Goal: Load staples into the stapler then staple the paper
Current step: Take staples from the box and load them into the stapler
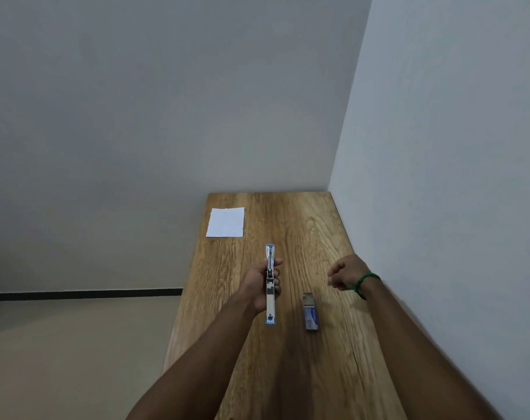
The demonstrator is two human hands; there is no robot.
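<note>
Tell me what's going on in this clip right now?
A person stands at a wooden table set in a corner. The left hand holds a stapler that is swung open flat, its metal channel facing up. The right hand hovers above the table with something small pinched in its fingers, possibly staples, though it is too small to tell. A small staple box lies open on the table between the hands. The paper lies untouched at the far left corner.

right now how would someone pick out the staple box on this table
On the wooden table in the wall corner, look at the near part, right of the opened stapler in the left hand. The staple box is small, blue-and-white, lying flat and untouched.
</note>
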